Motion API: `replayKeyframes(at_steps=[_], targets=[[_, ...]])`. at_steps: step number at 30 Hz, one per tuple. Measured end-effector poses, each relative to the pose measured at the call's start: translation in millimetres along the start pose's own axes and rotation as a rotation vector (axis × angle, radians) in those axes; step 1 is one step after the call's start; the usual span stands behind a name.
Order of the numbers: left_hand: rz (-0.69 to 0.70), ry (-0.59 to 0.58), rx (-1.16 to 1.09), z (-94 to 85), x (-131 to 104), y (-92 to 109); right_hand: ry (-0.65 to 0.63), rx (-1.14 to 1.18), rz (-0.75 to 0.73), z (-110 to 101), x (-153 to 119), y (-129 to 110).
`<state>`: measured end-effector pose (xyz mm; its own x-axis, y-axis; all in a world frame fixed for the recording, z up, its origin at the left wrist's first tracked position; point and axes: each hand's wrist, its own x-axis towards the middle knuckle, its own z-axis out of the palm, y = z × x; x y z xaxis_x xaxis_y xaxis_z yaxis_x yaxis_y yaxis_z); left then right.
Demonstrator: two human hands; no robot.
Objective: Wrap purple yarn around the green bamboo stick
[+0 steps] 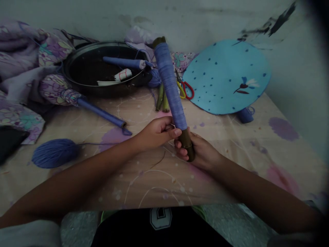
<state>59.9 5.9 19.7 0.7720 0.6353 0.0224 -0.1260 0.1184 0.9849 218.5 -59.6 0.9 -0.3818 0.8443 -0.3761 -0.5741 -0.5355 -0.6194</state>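
Observation:
A bamboo stick [189, 145], wound with blue-purple yarn [169, 82] over most of its length, is held tilted above the table, its bare lower end toward me. My right hand [203, 151] wraps around that bare end. At the lower edge of the winding, my left hand [156, 132] is closed, thumb against the stick and fingers curled beside it. A ball of blue yarn [55, 153] lies on the left; its strand runs toward my left forearm and disappears behind it. Whether the strand is between my left fingers is hidden.
Behind stands a dark pan [89, 87] with a yarn-wrapped stick [123, 62]. Scissors [189, 90] lie beside bamboo pieces [162, 99] and a light-blue round fan-like sheet [218, 82]. On the left are a cloth-headed wrapped stick [100, 112] and floral cloth [17, 68].

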Motion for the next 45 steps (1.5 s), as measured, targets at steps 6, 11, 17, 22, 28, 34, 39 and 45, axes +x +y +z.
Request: replayKeyframes(at_steps=[6,11,17,22,28,34,39,45], targets=[[-0.008,0.056,0.036,0.0,0.8,-0.7,-0.017,-0.012,-0.122,2.0,-2.6,1.5],[-0.002,0.042,0.065,-1.7,2.0,0.8,-0.01,-0.02,-0.111,1.2,-3.3,1.4],[-0.055,0.06,0.054,-2.3,4.9,1.0,-0.014,-0.002,-0.049,2.1,-2.5,0.3],[-0.083,-0.014,-0.055,0.7,4.6,1.0,-0.013,-0.001,-0.004,1.5,-1.5,1.9],[-0.058,0.056,-0.04,0.7,3.5,2.1,-0.058,-0.01,-0.079,2.0,-2.6,3.1],[-0.028,0.005,-0.035,-3.7,5.7,-1.2,-0.037,-0.024,-0.062,0.1,-0.9,0.7],[-0.03,-0.015,-0.02,-1.7,3.6,2.2,-0.099,0.011,0.039,1.0,-1.3,-2.4],[-0.053,0.06,0.151,1.3,1.5,7.4,-0.111,0.055,0.005,2.2,-1.9,0.0]])
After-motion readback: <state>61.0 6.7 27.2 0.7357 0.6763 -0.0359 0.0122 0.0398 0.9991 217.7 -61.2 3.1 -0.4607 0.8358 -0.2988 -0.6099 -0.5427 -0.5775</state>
